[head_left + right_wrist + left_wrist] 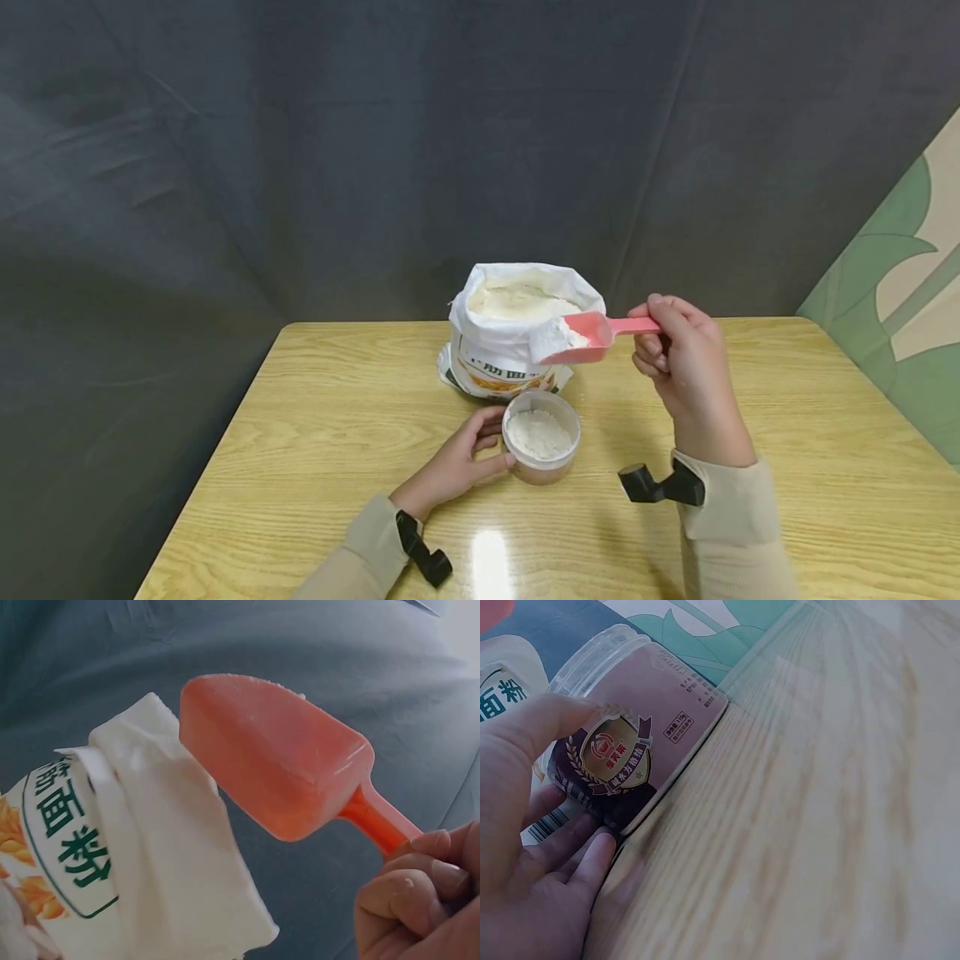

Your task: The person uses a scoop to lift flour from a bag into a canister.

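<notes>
Two bare hands work over a wooden table. The right hand is raised above the table's right side, its thumb and fingers clamped on the handle of a pink scoop. The scoop is in the air with its mouth turned left, next to the right rim of a white bag; whether the two touch is hard to tell. White powder lies in the front of the scoop and reaches its lip. Nearer the person, the left hand holds a clear jar from the left, thumb on the near side and fingers curled round the far side. The jar stands upright on the table just in front of the bag, with powder inside, and bears a pinkish and dark purple label with a crest. The bag stands near the table's far edge, its top folded outward and plenty of powder within; green characters and orange pictures mark its front. Beyond the table hangs a dark cloth, and at the right is a panel with green leaf shapes. Both beige sleeves carry small black devices at the wrists.
</notes>
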`<state>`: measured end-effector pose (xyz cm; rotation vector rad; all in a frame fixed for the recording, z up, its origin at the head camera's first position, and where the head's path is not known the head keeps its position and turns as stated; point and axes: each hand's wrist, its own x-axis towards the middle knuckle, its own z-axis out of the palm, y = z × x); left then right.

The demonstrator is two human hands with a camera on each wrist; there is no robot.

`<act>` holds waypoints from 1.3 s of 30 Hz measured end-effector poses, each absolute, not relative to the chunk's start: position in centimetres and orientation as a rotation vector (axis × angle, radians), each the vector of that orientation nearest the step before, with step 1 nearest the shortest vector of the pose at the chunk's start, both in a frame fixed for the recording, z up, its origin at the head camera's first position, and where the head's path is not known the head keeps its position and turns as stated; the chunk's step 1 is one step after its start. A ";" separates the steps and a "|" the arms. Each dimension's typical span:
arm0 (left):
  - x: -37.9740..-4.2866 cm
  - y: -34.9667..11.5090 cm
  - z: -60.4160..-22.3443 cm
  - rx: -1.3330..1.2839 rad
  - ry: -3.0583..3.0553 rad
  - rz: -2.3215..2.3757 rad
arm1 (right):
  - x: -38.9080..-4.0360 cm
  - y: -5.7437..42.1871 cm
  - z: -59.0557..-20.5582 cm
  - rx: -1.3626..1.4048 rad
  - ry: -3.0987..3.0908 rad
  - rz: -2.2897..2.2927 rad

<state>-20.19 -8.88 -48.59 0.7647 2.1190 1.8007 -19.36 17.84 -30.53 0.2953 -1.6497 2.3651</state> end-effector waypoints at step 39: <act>-20.2 -8.9 -48.7 0.757 2.106 1.801 | -21.5 19.2 -34.9 0.269 -2.407 2.077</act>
